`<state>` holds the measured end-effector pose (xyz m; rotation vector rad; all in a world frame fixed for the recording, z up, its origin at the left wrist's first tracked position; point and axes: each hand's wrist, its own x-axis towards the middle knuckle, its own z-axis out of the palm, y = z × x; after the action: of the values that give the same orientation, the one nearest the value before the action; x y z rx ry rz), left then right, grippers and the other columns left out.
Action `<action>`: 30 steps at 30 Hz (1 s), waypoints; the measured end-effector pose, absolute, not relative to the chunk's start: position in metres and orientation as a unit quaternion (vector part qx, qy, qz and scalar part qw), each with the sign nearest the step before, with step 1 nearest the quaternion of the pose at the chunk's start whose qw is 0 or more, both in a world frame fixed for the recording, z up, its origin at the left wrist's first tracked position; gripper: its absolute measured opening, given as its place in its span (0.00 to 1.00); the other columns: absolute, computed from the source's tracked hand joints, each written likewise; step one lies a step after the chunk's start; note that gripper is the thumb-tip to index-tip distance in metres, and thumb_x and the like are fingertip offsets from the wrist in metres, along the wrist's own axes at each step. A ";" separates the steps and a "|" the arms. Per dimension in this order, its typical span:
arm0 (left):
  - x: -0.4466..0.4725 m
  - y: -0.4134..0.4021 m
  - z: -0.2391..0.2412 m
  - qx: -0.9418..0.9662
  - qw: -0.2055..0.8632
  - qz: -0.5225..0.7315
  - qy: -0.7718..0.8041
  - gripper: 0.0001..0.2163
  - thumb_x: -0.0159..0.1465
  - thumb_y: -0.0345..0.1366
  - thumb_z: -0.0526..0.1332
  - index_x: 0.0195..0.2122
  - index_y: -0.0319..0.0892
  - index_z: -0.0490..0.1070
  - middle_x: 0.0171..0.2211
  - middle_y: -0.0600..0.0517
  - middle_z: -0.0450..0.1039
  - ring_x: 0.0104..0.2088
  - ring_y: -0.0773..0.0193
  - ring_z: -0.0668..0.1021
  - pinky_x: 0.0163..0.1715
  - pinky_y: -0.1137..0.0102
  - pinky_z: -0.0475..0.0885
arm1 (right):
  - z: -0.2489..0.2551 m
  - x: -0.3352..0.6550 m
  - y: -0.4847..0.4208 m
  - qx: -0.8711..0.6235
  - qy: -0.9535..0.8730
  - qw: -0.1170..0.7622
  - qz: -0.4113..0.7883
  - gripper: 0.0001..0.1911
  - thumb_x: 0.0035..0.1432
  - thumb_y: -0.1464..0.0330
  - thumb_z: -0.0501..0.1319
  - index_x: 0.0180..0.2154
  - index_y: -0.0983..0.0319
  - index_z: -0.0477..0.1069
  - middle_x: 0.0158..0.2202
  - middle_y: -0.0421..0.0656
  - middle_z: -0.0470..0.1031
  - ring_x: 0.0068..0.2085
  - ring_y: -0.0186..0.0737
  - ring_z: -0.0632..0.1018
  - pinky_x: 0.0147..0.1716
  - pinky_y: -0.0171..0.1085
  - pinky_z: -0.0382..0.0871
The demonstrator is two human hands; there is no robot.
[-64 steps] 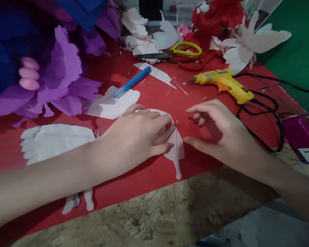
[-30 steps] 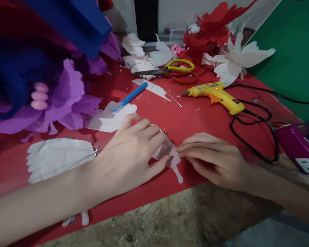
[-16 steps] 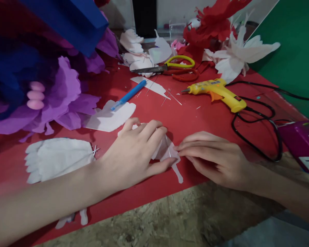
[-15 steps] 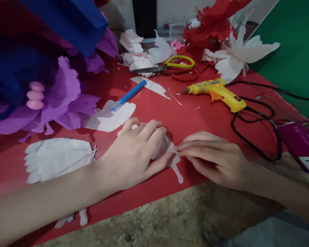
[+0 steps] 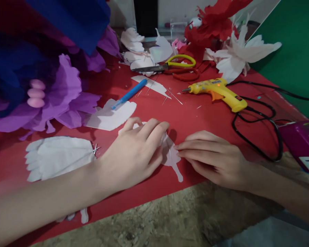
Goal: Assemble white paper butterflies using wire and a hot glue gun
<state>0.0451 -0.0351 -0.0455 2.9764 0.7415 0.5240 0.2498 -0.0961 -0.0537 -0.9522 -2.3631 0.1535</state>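
Observation:
A thin white paper cutout (image 5: 168,158) with a narrow tail lies on the red sheet, and a fine wire (image 5: 169,145) runs along it. My left hand (image 5: 136,151) rests over its left part, fingers bent and apart; its fingertips are partly hidden. At the cutout's right edge, my right hand (image 5: 211,156) has its fingers and thumb pressed together in a pinch on the paper edge. Under my left forearm is a layered white paper piece (image 5: 64,154) with crossed wire ends (image 5: 95,150) at its right side.
A yellow glue gun (image 5: 218,91) with a black cord lies at the right, near a purple power box (image 5: 298,144). Scissors (image 5: 167,67), a blue pen (image 5: 130,94) and loose wires (image 5: 171,96) lie farther back. Large purple paper petals (image 5: 67,89) fill the left.
My left hand's thumb and fingers have drawn back a little to the left, uncovering more of the cutout and wire. My right hand has stayed nearly in place.

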 end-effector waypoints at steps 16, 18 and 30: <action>0.044 -0.037 -0.047 0.955 0.053 0.156 0.247 0.19 0.61 0.30 0.50 0.53 0.30 0.58 0.42 0.41 0.75 0.41 0.54 0.77 0.41 0.59 0.65 | -0.054 0.250 -0.096 -0.342 -0.898 0.273 0.048 0.08 0.58 0.76 0.55 0.38 0.68 0.72 0.40 0.47 0.74 0.43 0.37 0.70 0.42 0.38 0.70; 0.044 -0.036 -0.047 0.955 0.053 0.158 0.247 0.18 0.61 0.30 0.50 0.53 0.30 0.59 0.42 0.41 0.75 0.40 0.54 0.78 0.41 0.59 0.65 | -0.054 0.250 -0.096 -0.342 -0.899 0.268 0.044 0.09 0.58 0.76 0.55 0.37 0.68 0.72 0.39 0.47 0.74 0.43 0.37 0.70 0.42 0.38 0.70; 0.045 -0.037 -0.046 0.953 0.045 0.165 0.250 0.18 0.61 0.31 0.54 0.51 0.30 0.61 0.42 0.42 0.76 0.39 0.53 0.78 0.41 0.59 0.65 | -0.055 0.249 -0.095 -0.342 -0.903 0.258 0.040 0.09 0.58 0.75 0.54 0.36 0.67 0.73 0.39 0.47 0.73 0.43 0.36 0.71 0.42 0.38 0.70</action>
<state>0.0447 -0.0373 -0.0462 2.9107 0.7628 0.5028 0.2495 -0.0955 -0.0547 -0.9275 -2.4484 0.1075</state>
